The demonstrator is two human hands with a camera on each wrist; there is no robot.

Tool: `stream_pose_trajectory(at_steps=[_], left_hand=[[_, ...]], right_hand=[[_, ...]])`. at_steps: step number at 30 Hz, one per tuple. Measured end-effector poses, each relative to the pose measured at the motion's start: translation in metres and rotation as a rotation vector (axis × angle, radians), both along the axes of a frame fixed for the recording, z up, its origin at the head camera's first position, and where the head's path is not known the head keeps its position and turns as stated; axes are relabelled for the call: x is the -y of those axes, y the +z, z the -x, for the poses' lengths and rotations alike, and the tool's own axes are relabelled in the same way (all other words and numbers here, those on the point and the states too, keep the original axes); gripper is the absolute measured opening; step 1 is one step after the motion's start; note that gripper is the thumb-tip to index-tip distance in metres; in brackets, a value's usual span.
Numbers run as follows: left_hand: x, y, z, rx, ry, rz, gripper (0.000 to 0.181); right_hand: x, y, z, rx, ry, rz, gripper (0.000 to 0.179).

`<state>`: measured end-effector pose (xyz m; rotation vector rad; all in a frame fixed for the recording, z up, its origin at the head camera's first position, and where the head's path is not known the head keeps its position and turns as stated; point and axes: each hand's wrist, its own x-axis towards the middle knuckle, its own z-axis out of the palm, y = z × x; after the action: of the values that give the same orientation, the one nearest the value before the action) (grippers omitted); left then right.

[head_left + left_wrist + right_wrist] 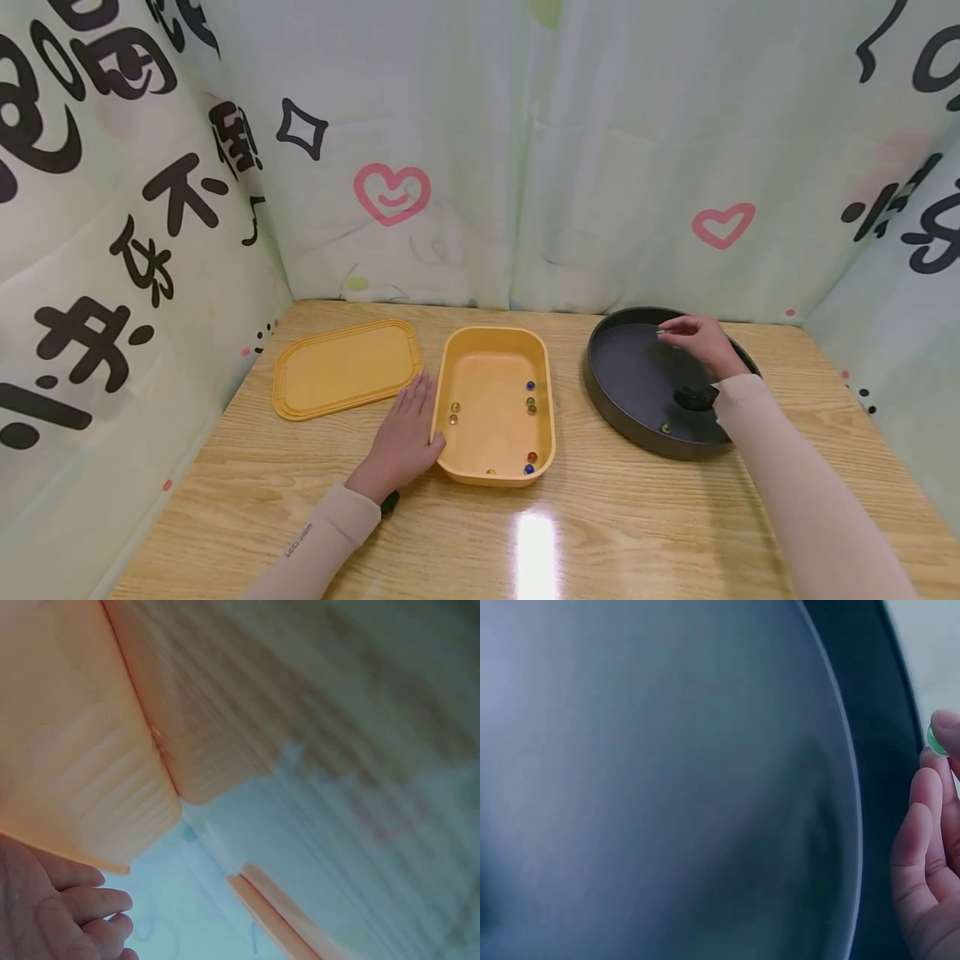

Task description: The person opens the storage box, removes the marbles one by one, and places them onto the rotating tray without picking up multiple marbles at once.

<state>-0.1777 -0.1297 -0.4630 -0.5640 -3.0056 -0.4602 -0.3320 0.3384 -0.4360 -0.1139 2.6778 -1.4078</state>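
My right hand is over the far part of a round dark pan, pinching a green marble between thumb and fingertip. Another green marble lies on the pan's floor toward the near side. With fingers extended, my left hand rests along the left wall of a yellow rectangular container, its thumb at the rim. Several glass marbles sit inside the container, among them a blue marble and a red marble. The left wrist view shows the container's outer wall beside the fingers.
A yellow lid lies flat behind and left of the left hand. All of it stands on a wood-grain table. Printed curtains close off the back and both sides.
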Motion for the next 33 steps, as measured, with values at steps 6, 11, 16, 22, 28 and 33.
stream_pose_trajectory(at_steps=[6, 11, 16, 22, 28, 33], left_hand=[[0.000, 0.001, 0.000, 0.004, 0.000, -0.003, 0.071], [-0.001, 0.001, 0.000, 0.017, 0.005, -0.002, 0.070], [-0.001, 0.001, -0.001, 0.013, 0.008, -0.003, 0.070], [-0.001, 0.001, -0.001, 0.009, 0.008, -0.007, 0.070], [0.000, -0.001, -0.001, 0.009, 0.006, -0.012, 0.070], [0.000, -0.001, 0.000, 0.008, 0.006, -0.018, 0.069]], right_hand=[[-0.005, -0.005, -0.002, -0.008, -0.027, -0.043, 0.047], [-0.009, -0.011, -0.003, -0.004, -0.039, -0.077, 0.045], [-0.013, -0.015, -0.002, -0.008, -0.036, -0.112, 0.041], [-0.015, -0.018, -0.002, -0.012, -0.026, -0.132, 0.036], [-0.015, -0.018, -0.002, -0.013, -0.018, -0.176, 0.033], [-0.013, -0.019, -0.003, -0.025, -0.012, -0.205, 0.031]])
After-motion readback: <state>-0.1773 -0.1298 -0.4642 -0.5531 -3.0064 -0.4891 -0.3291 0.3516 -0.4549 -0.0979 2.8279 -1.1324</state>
